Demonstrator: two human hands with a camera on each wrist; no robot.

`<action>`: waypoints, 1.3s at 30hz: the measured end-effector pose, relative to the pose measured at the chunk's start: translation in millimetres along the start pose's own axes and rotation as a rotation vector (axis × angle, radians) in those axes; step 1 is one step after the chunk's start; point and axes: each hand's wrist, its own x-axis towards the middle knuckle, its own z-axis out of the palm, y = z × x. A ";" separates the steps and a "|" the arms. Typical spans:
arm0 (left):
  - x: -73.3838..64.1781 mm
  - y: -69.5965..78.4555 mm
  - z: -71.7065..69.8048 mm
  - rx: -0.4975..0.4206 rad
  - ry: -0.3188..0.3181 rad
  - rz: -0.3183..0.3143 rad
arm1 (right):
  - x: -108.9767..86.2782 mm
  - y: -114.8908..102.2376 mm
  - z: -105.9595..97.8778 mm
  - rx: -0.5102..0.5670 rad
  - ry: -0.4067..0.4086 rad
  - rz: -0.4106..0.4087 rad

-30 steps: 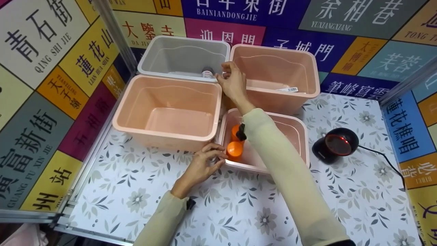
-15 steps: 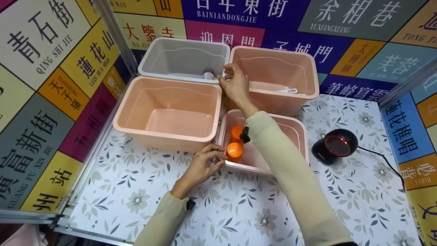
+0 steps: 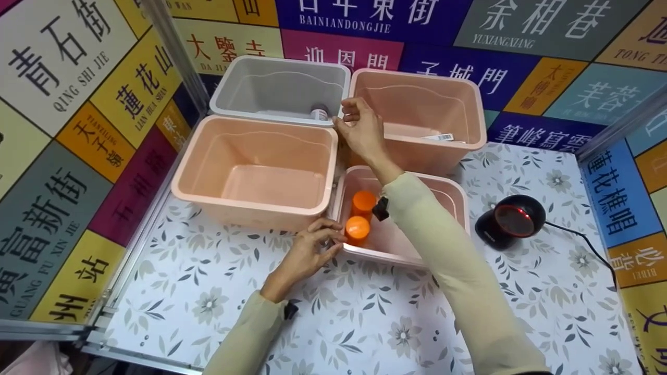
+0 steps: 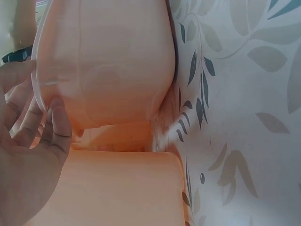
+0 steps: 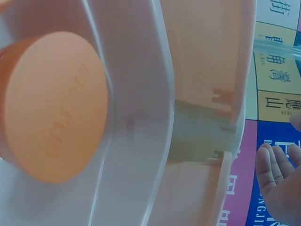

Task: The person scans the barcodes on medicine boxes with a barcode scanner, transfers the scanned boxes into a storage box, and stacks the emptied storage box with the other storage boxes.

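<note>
A person's left hand (image 3: 305, 250) grips the corner of a small pink bin (image 3: 391, 242) just below the centre of the frame, while the right hand (image 3: 363, 130) hovers higher up, grasping nothing.

Inside the pink bin, two orange-capped containers (image 3: 357, 228) stand near the left wall. The right hand, fingers loosely bent, hangs at upper centre where a grey bin (image 3: 281, 78) meets an upper-right peach bin (image 3: 422, 88); a small labelled bottle (image 3: 319, 112) lies in the grey one, a white barcoded box (image 3: 443, 137) in the other. A larger peach bin (image 3: 255, 212) stands left of centre. At right, a black corded device (image 3: 513, 219) glows red on a leaf-patterned tablecloth (image 3: 219, 302).
</note>
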 end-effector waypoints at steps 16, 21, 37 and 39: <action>-0.2 -0.1 0.3 -0.010 0.000 -0.005 | -20.8 0.6 -15.3 0.084 -0.025 -0.007; -0.9 -1.6 0.7 -0.019 0.001 0.004 | -29.0 -1.8 -21.1 0.106 -0.031 0.009; -0.4 -1.0 0.9 -0.010 -0.003 -0.015 | -59.4 -5.6 -43.8 0.187 -0.083 -0.011; -0.4 -0.7 1.2 -0.012 -0.007 -0.018 | -63.5 -5.1 -47.2 0.197 -0.085 -0.014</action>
